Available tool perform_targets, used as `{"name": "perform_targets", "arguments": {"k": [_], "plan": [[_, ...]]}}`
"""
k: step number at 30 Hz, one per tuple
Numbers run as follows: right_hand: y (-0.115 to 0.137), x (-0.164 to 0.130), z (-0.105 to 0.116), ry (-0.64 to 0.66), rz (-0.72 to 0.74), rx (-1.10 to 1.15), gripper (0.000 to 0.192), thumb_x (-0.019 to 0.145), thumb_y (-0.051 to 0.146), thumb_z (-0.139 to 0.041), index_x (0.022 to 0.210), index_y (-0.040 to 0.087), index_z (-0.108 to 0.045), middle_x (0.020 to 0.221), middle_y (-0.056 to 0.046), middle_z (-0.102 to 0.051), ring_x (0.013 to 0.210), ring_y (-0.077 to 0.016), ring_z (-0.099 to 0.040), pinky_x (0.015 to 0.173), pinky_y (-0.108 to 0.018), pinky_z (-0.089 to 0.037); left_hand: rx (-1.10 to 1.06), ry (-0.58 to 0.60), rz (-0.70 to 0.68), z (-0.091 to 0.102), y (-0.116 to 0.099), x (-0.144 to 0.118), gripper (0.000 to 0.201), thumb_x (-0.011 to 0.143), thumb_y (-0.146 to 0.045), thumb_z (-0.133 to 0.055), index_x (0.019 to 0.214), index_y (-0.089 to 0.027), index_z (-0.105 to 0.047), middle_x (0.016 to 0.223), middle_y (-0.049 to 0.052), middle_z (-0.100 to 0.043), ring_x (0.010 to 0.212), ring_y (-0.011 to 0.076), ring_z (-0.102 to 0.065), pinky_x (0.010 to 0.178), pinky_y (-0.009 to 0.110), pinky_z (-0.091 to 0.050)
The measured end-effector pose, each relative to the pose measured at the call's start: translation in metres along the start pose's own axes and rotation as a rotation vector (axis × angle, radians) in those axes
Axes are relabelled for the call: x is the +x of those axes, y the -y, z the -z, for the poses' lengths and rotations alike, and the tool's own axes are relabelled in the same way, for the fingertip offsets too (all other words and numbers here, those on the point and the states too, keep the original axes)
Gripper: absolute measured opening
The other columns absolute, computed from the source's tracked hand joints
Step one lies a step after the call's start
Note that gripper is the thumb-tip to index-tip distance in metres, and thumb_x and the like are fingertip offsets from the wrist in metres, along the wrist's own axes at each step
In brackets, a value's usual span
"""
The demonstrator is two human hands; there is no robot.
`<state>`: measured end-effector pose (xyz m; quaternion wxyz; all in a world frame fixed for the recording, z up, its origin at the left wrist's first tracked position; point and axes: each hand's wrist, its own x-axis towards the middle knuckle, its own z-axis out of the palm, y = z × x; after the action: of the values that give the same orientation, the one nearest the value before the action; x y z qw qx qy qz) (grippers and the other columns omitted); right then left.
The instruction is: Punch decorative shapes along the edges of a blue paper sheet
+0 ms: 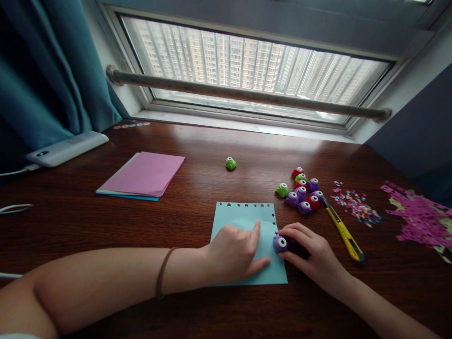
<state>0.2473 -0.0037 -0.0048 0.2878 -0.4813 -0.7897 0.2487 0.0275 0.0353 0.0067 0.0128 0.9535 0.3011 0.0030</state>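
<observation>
Right hand [312, 254]: fingers curled partway closed around a purple punch [280, 243], thumb below, index over the top. The punch sits on the right edge of the light blue paper [247, 221], about halfway down that edge.

Left hand [233, 254]: not gripping anything. It lies palm down on the paper, fingers loosely bent, index extended toward the top right, pinning the sheet to the table [212, 160].

Paper: small punched shapes run along the top edge and down the upper right edge, stopping just above the punch. The near edge shows below the left hand.

Around it:
- cluster of punches [302, 190] in red, green and purple, just beyond the paper's top right corner, apart from it
- yellow utility knife [344, 230] just right of the right hand, lying diagonally
- confetti scraps [356, 205] and punched pink paper strips [420, 216] farther right
- lone green punch [230, 163] beyond the paper, well apart
- stack of coloured paper [143, 175] to the far left, pink sheet on top

Open table left of the paper and between it and the stack. The right side is crowded.
</observation>
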Motion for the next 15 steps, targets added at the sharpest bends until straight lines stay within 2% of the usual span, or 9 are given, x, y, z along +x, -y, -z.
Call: {"name": "perform_targets", "arguments": {"k": [15], "plan": [[0.0007, 0.0000, -0.0001, 0.008, -0.017, 0.015, 0.027, 0.080, 0.015, -0.061, 0.105, 0.021, -0.054, 0.100, -0.005, -0.056, 0.093, -0.0180, -0.056, 0.080, -0.028, -0.047, -0.001, -0.008, -0.003, -0.0011, 0.0007, -0.0014, 0.068, 0.088, -0.051, -0.038, 0.126, 0.004, -0.041, 0.077, 0.014, -0.066, 0.063, 0.0266, -0.064, 0.052, 0.038, -0.049]]}}
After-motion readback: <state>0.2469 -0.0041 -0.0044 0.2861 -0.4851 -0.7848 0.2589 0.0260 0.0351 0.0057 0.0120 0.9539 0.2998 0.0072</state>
